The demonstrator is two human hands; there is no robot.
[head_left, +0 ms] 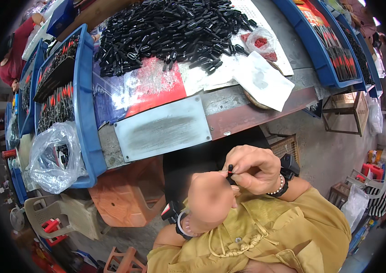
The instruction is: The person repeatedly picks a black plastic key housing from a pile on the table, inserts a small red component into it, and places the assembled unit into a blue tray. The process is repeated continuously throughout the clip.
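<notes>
Sm. blk piece (pixel 230 168) is sitting up btwn the person's hands, in front of the chest, just off the bench edge. R hand (pixel 253 169) is pinching it, thumb vs. forefinger. L hand (pixel 210 196) is curling in from the other side, fingertips meeting at the piece; its exact grip is hidden, can't tell. Beyond the hands, a pale metal plate (pixel 161 129) w/ a dark smudge is lying along the bench (pixel 227 103) edge. Behind that, a big pile of blk parts (pixel 165 36) is spreading out, w/ white paper (pixel 266 82) lying nr its R side. L blue bin (pixel 86 113) & R blue bin (pixel 309 50) are flanking it all, both holding blk-and-red pcs.
</notes>
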